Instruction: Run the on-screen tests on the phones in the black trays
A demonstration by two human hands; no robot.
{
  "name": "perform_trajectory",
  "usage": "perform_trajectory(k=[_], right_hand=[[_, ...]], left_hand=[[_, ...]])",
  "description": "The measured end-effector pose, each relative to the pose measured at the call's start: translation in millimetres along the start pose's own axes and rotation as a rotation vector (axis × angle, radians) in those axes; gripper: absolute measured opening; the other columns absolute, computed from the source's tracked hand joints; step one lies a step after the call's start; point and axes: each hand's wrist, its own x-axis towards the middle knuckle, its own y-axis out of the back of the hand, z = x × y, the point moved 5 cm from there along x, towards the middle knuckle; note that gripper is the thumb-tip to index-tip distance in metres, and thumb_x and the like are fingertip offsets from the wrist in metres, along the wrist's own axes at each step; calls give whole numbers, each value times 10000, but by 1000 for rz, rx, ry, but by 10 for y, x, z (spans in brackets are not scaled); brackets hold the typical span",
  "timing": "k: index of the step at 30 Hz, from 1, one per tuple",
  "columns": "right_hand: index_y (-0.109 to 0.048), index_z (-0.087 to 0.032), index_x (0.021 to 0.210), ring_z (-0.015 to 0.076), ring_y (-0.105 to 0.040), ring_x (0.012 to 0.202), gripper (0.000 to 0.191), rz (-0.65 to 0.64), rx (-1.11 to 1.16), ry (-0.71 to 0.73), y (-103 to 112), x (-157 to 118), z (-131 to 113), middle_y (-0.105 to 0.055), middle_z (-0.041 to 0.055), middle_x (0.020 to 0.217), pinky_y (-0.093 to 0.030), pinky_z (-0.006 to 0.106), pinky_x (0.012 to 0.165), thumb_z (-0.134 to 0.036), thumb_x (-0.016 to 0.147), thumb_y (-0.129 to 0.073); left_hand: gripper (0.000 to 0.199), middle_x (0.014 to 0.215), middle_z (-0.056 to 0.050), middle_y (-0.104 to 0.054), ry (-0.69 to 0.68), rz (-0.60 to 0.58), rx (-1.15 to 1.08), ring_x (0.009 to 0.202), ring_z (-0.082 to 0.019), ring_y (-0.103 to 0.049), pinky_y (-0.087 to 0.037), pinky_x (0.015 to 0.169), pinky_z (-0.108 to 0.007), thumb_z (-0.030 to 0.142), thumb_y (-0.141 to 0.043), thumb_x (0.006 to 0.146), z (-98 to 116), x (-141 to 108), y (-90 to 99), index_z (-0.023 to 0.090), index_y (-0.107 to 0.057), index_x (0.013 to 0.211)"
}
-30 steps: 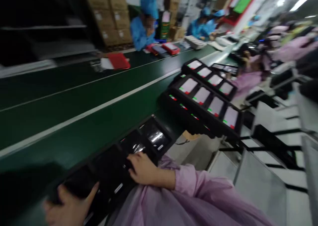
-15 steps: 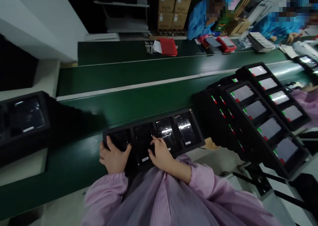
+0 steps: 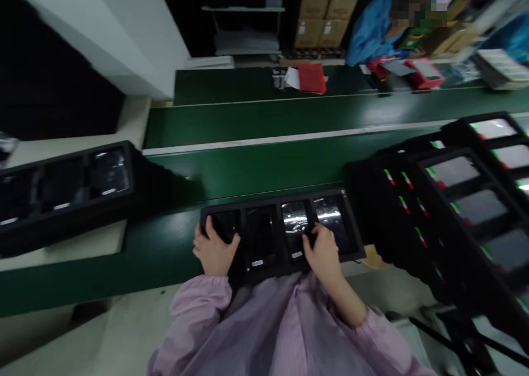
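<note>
In front of me a black tray (image 3: 278, 241) with compartments lies on the green work surface, dark glossy devices in its slots. My left hand (image 3: 215, 250) rests over the tray's left end, thumb and fingers spread. Over the right part of the tray is my right hand (image 3: 324, 254), its thumb near the third device (image 3: 296, 224) and its fingers bent by the fourth device (image 3: 329, 216). The fingers are apart and hold nothing that I can see.
Stacked black trays (image 3: 66, 199) stand at the left. More stacked trays (image 3: 475, 199) with light-screened devices are at the right. Across the green conveyor (image 3: 256, 166) lie a red packet (image 3: 311, 78) and red boxes (image 3: 424, 74), near a person in blue (image 3: 370, 31).
My right hand has moved right along the tray, from the second and third devices to the third and fourth. My left hand stays at the left end. The view has shifted left.
</note>
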Motion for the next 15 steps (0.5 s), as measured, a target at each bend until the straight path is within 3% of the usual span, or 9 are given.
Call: perform_trajectory(k=[3, 9, 15], right_hand=[[-496, -244, 918, 286, -614, 794, 85, 36, 11, 42, -47, 10, 108, -633, 91, 855, -539, 450, 716, -325, 931, -518], [-453, -260, 893, 282, -606, 859, 119, 38, 105, 54, -180, 60, 1, -621, 90, 910, -536, 455, 760, -348, 919, -530], [-482, -254, 919, 247, -640, 834, 111, -84, 192, -44, -96, 99, 104, -650, 65, 891, -562, 410, 764, -308, 874, -568]], left_hand=[[857, 1487, -290, -387, -23, 9, 9, 1318, -437, -444, -411, 1035, -629, 443, -623, 782, -19, 19, -37, 89, -350, 1513], [862, 1494, -286, -377, -16, -15, 1, 1353, -423, -425, -397, 1068, -615, 453, -627, 792, -61, 23, -30, 89, -341, 1519], [898, 1528, -307, -338, 28, -51, -72, 1426, -481, -337, -330, 1106, -686, 475, -633, 771, -31, -17, 64, 66, -345, 1516]])
